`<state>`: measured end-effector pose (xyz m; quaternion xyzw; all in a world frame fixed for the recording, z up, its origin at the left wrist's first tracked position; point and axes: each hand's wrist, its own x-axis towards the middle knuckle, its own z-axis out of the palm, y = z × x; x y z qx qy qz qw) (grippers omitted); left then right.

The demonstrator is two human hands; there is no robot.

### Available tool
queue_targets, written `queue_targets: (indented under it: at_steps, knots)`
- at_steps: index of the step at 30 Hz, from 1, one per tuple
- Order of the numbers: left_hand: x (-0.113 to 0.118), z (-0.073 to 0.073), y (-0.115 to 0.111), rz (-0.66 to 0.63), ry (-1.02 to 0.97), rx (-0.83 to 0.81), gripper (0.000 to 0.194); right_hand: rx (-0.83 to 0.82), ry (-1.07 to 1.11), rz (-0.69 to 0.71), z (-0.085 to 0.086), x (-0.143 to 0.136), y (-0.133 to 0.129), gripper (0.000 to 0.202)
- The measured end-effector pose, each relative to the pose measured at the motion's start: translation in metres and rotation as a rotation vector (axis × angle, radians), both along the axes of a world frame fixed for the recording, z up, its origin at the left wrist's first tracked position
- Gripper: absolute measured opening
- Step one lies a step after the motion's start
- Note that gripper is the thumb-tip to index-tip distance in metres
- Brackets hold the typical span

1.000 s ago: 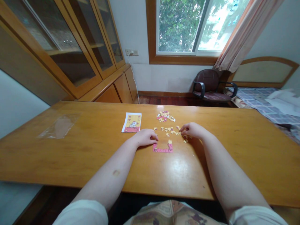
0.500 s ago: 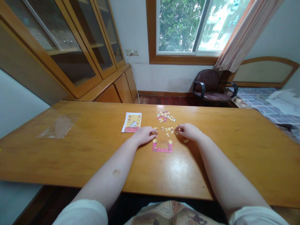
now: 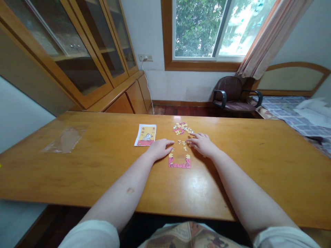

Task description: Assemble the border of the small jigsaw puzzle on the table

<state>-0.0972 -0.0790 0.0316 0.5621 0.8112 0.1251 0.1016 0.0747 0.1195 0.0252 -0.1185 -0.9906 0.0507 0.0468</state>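
Observation:
A partly joined jigsaw border [image 3: 179, 165], pink along its bottom with yellow at both upper ends, lies on the table in front of me. Just left of its upper end rests my left hand [image 3: 160, 148], thumb and index finger apart, close to a few loose yellow pieces [image 3: 172, 150]. My right hand [image 3: 203, 144] spreads its fingers over yellow pieces to the right, covering some of them; fingertips touch or hover just above. Between the hands lie several small loose puzzle pieces [image 3: 184, 148]. Farther back sits a heap of mixed pieces [image 3: 180, 128].
A picture card [image 3: 145, 135] with a white animal on yellow and pink lies left of the pieces. A clear plastic bag [image 3: 66, 139] rests on the left of the wooden table [image 3: 108, 172]. Beyond stand a glass-door cabinet [image 3: 108, 51] and an armchair [image 3: 230, 93].
My right hand has shifted left, its fingers spreading over the row of yellow pieces. My left hand stays almost in place, its index finger straighter.

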Motion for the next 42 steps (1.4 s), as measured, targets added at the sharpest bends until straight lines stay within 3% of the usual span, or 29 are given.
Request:
queue_targets:
  at_steps: [11,18,23,30,37,42]
  knots:
    - [-0.003,-0.001,-0.001,-0.003,-0.043,0.033,0.038,-0.022,0.003,-0.04,0.0,0.003,0.011,0.029]
    - [-0.003,0.0,0.0,0.007,-0.058,0.054,0.037,-0.074,0.041,0.105,-0.001,0.0,0.001,0.03]
    - [-0.002,0.001,-0.001,0.027,-0.065,0.05,0.036,-0.077,0.038,0.066,0.003,0.002,0.002,0.027]
    - [-0.002,0.002,0.0,0.029,-0.072,0.051,0.036,-0.18,0.031,0.282,0.012,0.002,-0.015,0.029]
    - [-0.004,-0.001,-0.001,0.025,-0.071,0.066,0.035,-0.142,0.034,0.178,0.011,0.006,0.003,0.028]
    - [-0.003,-0.001,0.0,0.026,-0.072,0.06,0.036,-0.148,0.022,0.209,0.012,0.001,-0.011,0.036]
